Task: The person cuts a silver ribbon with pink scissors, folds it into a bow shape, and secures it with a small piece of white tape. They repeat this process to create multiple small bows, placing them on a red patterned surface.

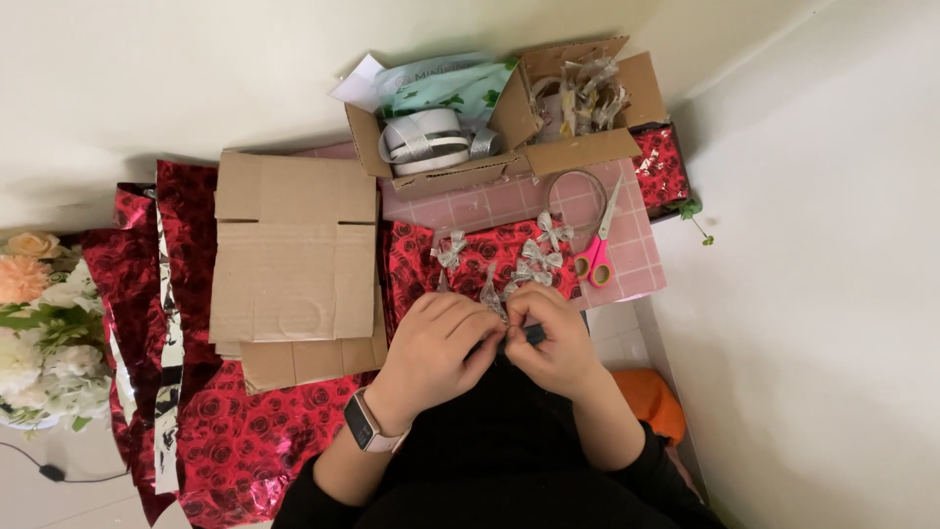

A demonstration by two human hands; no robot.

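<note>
- A home corner used for gift-wrap craft, on a pale floor against plain walls.
- Open carton (509, 147) holds ribbon rolls.
- Left of the carton: flat cardboard (294, 255) on red rose foil (235, 441).
- Below it: scissors (597, 250), silver bows (543, 250).
- Far left: flowers (44, 333).

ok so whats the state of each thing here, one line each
open cardboard box: flaps open, holds ribbon rolls and packets
flattened cardboard boxes: folded flat, stacked on red rose foil
pink scissors: shut, lying on pink grid mat
finished silver bows: tied, loose on the foil
silver ribbon piece: pinched between both hands
left hand: fingers closed on ribbon
right hand: fingers closed on ribbon
</note>
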